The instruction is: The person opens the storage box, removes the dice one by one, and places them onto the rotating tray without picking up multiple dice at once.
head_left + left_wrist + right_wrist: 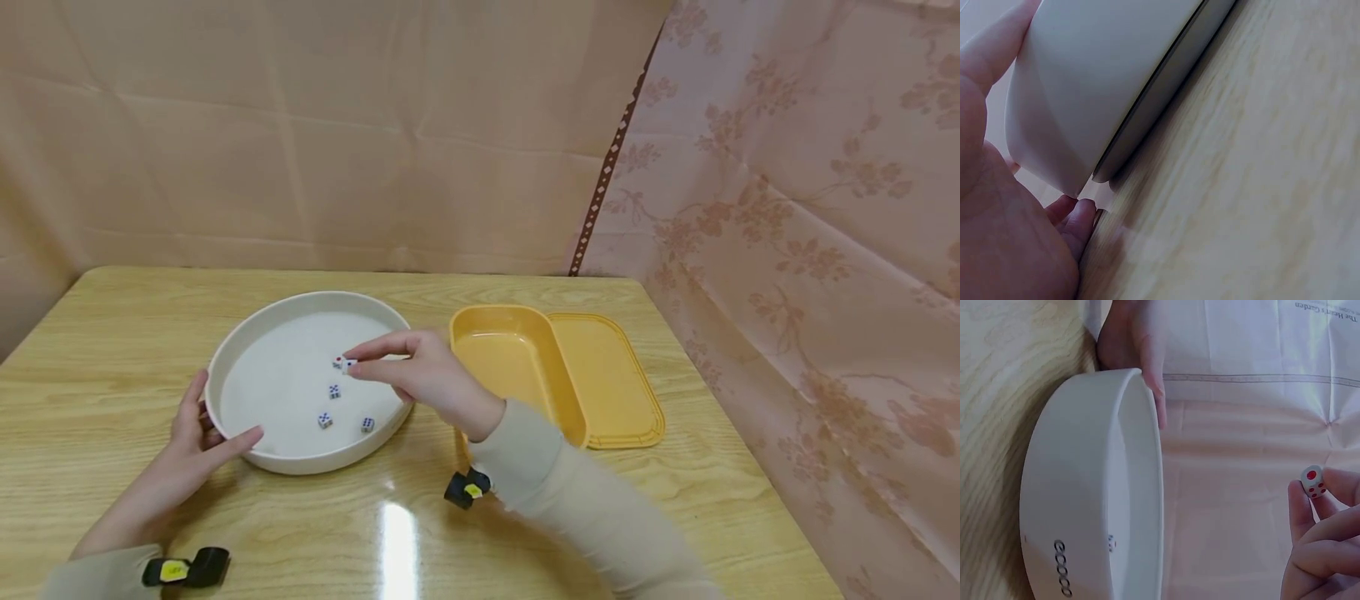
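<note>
A round white tray [273, 375] with a raised wall lies on the table, several small white dice [325, 421] on its floor. My left hand [193, 446] holds the tray's left side, the thumb over the rim and the other fingers against the outer wall. Above the tray's right half, my right hand [427, 375] pinches one die [1313, 481] between thumb and fingertips. Red pips show on two faces of that die in the right wrist view. In the left wrist view, the fingertips [1079, 219] sit low by the tray's underside, close to the tabletop.
To the right of the tray stands a yellow rectangular container [517, 310], partly hidden behind the right forearm. Its flat yellow lid [611, 383] lies beside it on the wooden table [712, 508]. Cloth curtains [337, 167] hang behind the table and along its right side.
</note>
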A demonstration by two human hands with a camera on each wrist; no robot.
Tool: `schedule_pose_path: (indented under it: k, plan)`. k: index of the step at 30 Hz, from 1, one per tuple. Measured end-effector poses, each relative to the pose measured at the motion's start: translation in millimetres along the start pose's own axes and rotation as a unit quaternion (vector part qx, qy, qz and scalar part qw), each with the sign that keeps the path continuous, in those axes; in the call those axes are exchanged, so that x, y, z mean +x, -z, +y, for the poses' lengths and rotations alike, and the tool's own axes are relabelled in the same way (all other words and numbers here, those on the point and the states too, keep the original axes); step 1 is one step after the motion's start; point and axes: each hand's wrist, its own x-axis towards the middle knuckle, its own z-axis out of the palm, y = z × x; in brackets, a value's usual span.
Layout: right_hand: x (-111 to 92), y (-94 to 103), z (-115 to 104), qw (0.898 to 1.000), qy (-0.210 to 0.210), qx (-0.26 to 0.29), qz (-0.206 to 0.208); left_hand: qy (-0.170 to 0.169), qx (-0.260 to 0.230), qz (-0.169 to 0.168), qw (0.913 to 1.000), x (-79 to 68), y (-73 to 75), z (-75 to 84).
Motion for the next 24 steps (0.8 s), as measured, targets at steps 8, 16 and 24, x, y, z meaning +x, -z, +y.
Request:
schedule_pose_path:
  k: [8, 16, 24]
  plan:
    - [6, -16.8, 4, 1.000, 0.006, 0.012, 0.005, -0.010, 0.001, -0.001, 0.9999, -1.0, 0.3, 0.6]
    - [17, -25.1, 10, 1.000, 0.016, 0.019, 0.017, -0.005, -0.001, -0.002, 1.0000, -1.9, 0.4, 0.1]
    - [33, -28.6, 18, 0.998, -0.012, 0.030, 0.045, -0.005, 0.007, 0.000, 1.0000, -1.8, 0.1, 1.2]
